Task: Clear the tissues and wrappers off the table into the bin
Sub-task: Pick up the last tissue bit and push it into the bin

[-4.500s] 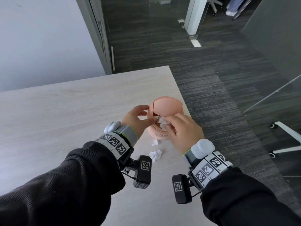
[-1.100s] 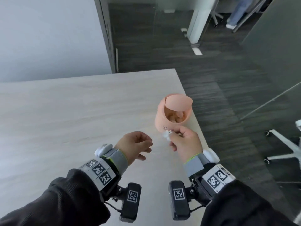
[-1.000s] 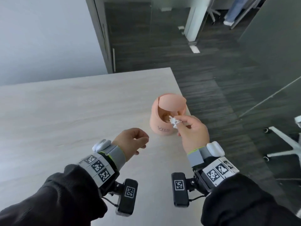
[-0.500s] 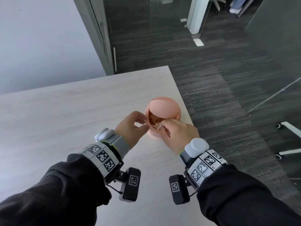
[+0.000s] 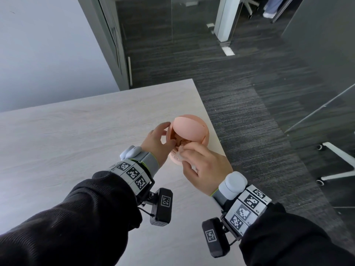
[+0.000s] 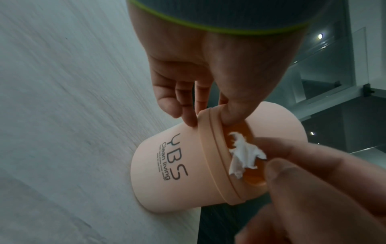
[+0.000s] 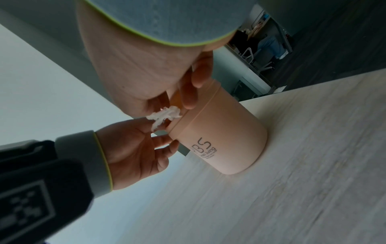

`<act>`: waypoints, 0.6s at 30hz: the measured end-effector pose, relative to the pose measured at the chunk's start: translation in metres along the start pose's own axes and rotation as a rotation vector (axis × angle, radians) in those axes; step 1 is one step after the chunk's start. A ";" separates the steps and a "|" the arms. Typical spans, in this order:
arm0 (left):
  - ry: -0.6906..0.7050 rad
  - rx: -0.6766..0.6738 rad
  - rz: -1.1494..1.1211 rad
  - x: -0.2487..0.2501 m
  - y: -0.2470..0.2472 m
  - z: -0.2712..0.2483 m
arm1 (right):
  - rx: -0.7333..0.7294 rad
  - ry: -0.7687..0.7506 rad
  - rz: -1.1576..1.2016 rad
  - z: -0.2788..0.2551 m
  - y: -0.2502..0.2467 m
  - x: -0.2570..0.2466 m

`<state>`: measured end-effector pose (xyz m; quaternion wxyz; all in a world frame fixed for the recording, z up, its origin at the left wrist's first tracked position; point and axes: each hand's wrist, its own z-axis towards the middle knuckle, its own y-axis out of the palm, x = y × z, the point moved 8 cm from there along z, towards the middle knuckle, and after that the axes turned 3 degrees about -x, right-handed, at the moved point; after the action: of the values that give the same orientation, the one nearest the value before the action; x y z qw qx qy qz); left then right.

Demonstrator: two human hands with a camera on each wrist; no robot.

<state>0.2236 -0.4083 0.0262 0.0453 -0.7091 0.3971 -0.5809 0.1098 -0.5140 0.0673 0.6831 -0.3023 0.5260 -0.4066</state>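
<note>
A small pink bin [image 5: 194,129] with a swing lid stands upright near the table's right edge. My left hand [image 5: 169,134] pinches its rim, thumb inside the opening and fingers outside, as the left wrist view shows on the bin [image 6: 173,165]. My right hand [image 5: 185,150] pinches a crumpled white tissue [image 6: 244,153] at the bin's opening, partly over the rim. In the right wrist view the tissue [image 7: 165,115] hangs between my right fingers just above the bin [image 7: 225,140]. The bin's inside is mostly hidden.
The pale wooden table [image 5: 76,141] ends just right of the bin, with dark carpet [image 5: 259,131] below. A white chair base [image 5: 338,162] stands on the floor at the right. A glass partition and door frame stand behind the table.
My right hand carried the tissue from the table up to the bin's opening. My left hand moved forward and took hold of the bin's rim.
</note>
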 end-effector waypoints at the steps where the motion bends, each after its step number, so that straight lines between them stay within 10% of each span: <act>1: -0.010 -0.002 -0.008 -0.001 0.000 -0.002 | -0.023 0.002 -0.014 -0.001 0.002 -0.002; 18: -0.095 0.003 -0.060 -0.023 -0.001 -0.042 | -0.231 0.026 -0.090 -0.030 0.019 -0.022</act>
<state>0.1882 -0.3772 0.0222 0.0477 -0.7474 0.3722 -0.5483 0.0832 -0.4852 0.0542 0.6179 -0.3967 0.5642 -0.3775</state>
